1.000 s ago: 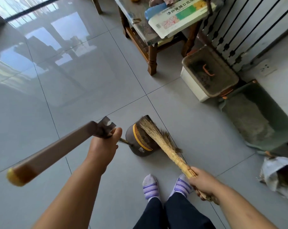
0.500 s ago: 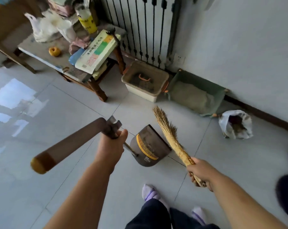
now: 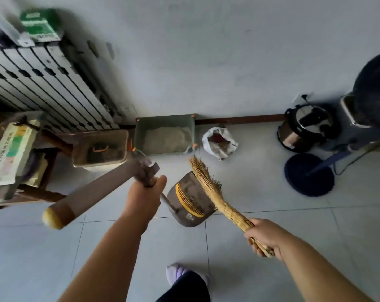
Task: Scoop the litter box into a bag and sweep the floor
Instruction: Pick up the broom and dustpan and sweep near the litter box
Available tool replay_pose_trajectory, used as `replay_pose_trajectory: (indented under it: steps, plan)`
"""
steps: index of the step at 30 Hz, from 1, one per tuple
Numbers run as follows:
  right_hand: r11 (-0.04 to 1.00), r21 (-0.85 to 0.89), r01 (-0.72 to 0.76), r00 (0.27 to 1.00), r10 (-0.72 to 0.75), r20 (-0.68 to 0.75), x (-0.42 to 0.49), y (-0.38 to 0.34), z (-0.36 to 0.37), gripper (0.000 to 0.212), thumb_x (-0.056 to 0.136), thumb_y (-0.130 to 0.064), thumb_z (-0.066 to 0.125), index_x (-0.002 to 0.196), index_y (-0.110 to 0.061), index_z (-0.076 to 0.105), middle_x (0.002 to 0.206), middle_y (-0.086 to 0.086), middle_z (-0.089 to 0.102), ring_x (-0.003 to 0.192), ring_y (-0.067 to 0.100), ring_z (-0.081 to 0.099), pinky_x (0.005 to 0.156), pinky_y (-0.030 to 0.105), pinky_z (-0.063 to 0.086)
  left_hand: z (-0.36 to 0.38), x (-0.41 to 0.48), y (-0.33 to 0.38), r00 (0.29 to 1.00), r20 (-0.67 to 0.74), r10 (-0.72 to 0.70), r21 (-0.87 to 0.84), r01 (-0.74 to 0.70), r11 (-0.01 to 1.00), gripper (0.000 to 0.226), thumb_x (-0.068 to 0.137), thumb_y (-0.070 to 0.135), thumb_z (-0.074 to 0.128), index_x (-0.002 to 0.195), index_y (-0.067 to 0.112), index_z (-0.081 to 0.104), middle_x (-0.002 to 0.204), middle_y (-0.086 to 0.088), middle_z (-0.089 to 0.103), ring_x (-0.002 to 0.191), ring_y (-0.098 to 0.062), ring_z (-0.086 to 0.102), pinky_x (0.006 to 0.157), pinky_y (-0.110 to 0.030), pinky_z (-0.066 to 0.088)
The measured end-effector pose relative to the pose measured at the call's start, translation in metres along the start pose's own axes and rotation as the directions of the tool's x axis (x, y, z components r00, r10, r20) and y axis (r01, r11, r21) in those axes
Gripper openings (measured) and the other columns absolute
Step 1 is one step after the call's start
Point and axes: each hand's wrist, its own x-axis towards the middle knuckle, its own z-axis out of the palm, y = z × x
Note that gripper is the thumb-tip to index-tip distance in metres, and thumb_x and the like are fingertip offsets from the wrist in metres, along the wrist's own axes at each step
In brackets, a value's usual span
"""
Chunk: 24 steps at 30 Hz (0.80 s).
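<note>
My left hand (image 3: 144,194) grips the long brown handle (image 3: 93,192) of a brown dustpan (image 3: 192,203) with a yellow comb; the pan hangs just above the tiled floor. A straw hand broom (image 3: 208,190) is gripped at its bound end by my right hand (image 3: 264,235), its bristles pointing up over the pan's right side. Against the wall sit a green litter box (image 3: 165,138) holding pale litter and, to its left, a beige litter box (image 3: 100,147) with an orange scoop inside. A white bag (image 3: 220,143) stands open on the floor to the green box's right.
A wooden table (image 3: 21,171) piled with a box and papers stands at the left, under a radiator (image 3: 45,88). At the right are a pressure cooker (image 3: 305,128), a round dark fan base (image 3: 308,174) and cables. My socked foot (image 3: 178,274) shows at the bottom.
My view has swung right and toward the wall, so the litter boxes and bag now lie straight ahead and the cooker and fan base appear. Both hands keep their grips.
</note>
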Motion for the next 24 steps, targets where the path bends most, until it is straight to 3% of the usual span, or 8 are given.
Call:
replay_pose_trajectory:
  steps: [3, 7, 10, 14, 20, 24]
  plan:
    - [0.996, 0.084, 0.011, 0.998, -0.006, -0.058, -0.028, 0.05, -0.045, 0.032, 0.084, 0.0, 0.052, 0.115, -0.008, 0.056, 0.07, 0.013, 0.056, 0.051, 0.018, 0.052, 0.044, 0.027, 0.043, 0.053, -0.031, 0.018, 0.992, 0.101, 0.069, 0.063, -0.075, 0.995, 0.031, 0.077, 0.039, 0.064, 0.054, 0.025, 0.048, 0.048, 0.01, 0.046, 0.055, -0.02, 0.048, 0.07, -0.044, 0.049]
    - [0.978, 0.209, 0.017, 0.991, 0.011, -0.132, -0.066, 0.12, -0.103, 0.027, 0.086, 0.001, 0.051, 0.111, -0.006, 0.057, 0.07, 0.013, 0.055, 0.049, 0.017, 0.052, 0.042, 0.024, 0.043, 0.131, -0.085, 0.037, 0.966, 0.211, 0.152, 0.134, -0.183, 0.974, 0.028, 0.083, 0.041, 0.065, 0.07, 0.018, 0.056, 0.065, -0.004, 0.055, 0.063, -0.025, 0.056, 0.084, -0.056, 0.055]
    - [0.957, 0.29, 0.031, 0.984, 0.021, -0.177, -0.09, 0.166, -0.139, 0.023, 0.086, 0.002, 0.051, 0.108, -0.005, 0.058, 0.068, 0.012, 0.055, 0.046, 0.016, 0.051, 0.041, 0.022, 0.042, 0.183, -0.122, 0.046, 0.935, 0.291, 0.2, 0.144, -0.25, 0.958, 0.028, 0.082, 0.043, 0.064, 0.078, 0.016, 0.057, 0.07, -0.008, 0.055, 0.064, -0.024, 0.054, 0.085, -0.059, 0.054]
    - [0.907, 0.419, 0.051, 0.972, 0.05, -0.227, -0.13, 0.245, -0.192, 0.024, 0.085, 0.002, 0.053, 0.107, -0.004, 0.059, 0.066, 0.011, 0.055, 0.044, 0.015, 0.051, 0.041, 0.021, 0.042, 0.269, -0.188, 0.052, 0.891, 0.387, 0.237, 0.148, -0.314, 0.938, 0.029, 0.088, 0.038, 0.066, 0.074, 0.016, 0.054, 0.071, -0.009, 0.053, 0.065, -0.024, 0.052, 0.074, -0.046, 0.054]
    - [0.722, 0.684, 0.108, 0.946, 0.137, -0.294, -0.188, 0.352, -0.249, 0.026, 0.085, 0.004, 0.05, 0.108, -0.001, 0.061, 0.065, 0.012, 0.056, 0.046, 0.017, 0.051, 0.041, 0.021, 0.042, 0.385, -0.281, 0.058, 0.835, 0.503, 0.225, 0.205, -0.367, 0.907, 0.037, 0.092, 0.034, 0.065, 0.064, 0.015, 0.05, 0.059, -0.002, 0.048, 0.061, -0.024, 0.052, 0.079, -0.047, 0.054]
    - [0.581, 0.797, 0.165, 0.915, 0.211, -0.343, -0.212, 0.404, -0.278, 0.022, 0.088, 0.002, 0.051, 0.108, 0.0, 0.06, 0.066, 0.013, 0.055, 0.047, 0.017, 0.05, 0.042, 0.022, 0.043, 0.447, -0.328, 0.07, 0.78, 0.587, 0.216, 0.217, -0.409, 0.886, 0.034, 0.091, 0.037, 0.064, 0.07, 0.013, 0.054, 0.066, -0.006, 0.053, 0.061, -0.023, 0.055, 0.076, -0.042, 0.053]
